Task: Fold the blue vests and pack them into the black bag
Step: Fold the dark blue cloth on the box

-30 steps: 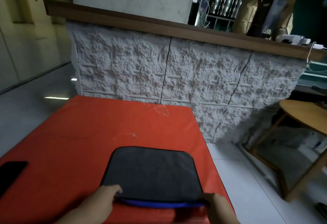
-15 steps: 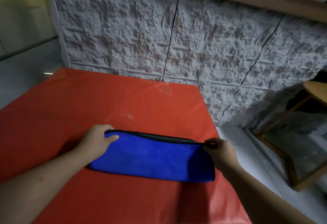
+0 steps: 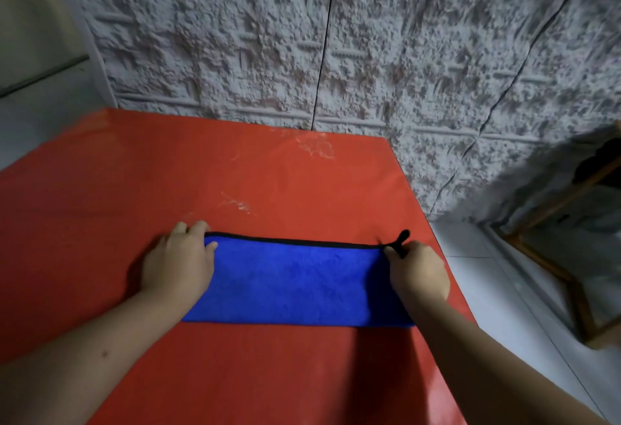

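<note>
Glossy red table point(image 3: 134, 189) bears a fleecy, seemingly folded blue vest point(image 3: 295, 283).

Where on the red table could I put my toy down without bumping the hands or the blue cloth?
The red table is bare between the blue vest and the bumpy white wall. It is bare too on the left side, beyond the left hand. The crowded part is the near middle: the vest, the right hand and both arms.
</note>
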Motion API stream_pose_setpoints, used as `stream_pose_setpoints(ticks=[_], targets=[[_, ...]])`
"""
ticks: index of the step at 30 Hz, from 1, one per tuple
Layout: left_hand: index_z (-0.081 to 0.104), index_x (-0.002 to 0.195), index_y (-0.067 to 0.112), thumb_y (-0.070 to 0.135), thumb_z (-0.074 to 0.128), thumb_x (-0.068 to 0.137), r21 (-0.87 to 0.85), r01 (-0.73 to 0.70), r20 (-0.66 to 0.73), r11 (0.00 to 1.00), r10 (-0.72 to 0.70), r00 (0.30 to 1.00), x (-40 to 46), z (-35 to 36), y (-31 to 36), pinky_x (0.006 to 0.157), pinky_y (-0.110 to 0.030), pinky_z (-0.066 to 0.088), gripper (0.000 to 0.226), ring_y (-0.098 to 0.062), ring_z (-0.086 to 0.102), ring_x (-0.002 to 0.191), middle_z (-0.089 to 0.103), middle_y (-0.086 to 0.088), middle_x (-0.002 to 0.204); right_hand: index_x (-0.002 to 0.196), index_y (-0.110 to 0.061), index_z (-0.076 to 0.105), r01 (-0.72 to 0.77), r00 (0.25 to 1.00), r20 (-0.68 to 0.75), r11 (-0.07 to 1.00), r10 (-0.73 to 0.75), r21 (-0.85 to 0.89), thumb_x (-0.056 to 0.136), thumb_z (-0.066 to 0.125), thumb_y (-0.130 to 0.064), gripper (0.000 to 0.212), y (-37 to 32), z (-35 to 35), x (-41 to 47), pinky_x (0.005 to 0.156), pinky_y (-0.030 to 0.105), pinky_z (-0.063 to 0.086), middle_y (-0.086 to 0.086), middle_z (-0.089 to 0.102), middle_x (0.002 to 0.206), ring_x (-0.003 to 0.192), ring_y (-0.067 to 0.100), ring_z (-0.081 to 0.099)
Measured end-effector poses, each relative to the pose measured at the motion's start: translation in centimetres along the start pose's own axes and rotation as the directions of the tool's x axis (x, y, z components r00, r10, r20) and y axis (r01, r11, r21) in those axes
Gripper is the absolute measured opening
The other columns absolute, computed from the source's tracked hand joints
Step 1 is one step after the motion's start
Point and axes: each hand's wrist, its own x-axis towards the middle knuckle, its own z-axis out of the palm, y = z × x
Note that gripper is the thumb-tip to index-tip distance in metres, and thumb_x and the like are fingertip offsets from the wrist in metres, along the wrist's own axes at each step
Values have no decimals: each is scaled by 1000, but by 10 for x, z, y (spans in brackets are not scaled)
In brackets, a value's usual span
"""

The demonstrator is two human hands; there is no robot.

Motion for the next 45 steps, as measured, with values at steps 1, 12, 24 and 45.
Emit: stream_pose_setpoints(ticks=[1,12,24,45], targets=[[58,129,16,27,71,88,41,-9,-18,999,9,1000,-3,-5,4,76,-49,52,44,-40,59,100,59,-15,109,100,-16,64,-22,999,31,999,23,-23,91,57,-53,39,0,-3,-1,80,40,53,11,68,102,97,35,64],[6,159,46,56,4,99,22,-330,396,944,295,870,-62,19,91,121,-62,-6,60,-25,-6,157,1,8,170,73,-15,49,-87,956,276,995,98,-52,83,71,-33,31,5,-29,-45,62,30,44,1,57,73,78,29,60],[20,155,51,61,-2,86,47,-346,480,937,283,831,-91,24,124,117,-68,4,74,-37,14,155,19,2,168,73,-9,67,-150,964,259,927,60,343,74,74,-7,8,17,-68,-40,60,35,50,11,68,70,65,29,64],[76,113,23,13,75,87,-428,229,333,874,-84,939,-53,-34,-10,76,-24,49,27,-18,70,85,77,-1,94,122,-30,62,440,889,-43,827,-455,349,90,62,-12,37,-128,-14,-142,78,39,53,-2,75,101,99,26,68]])
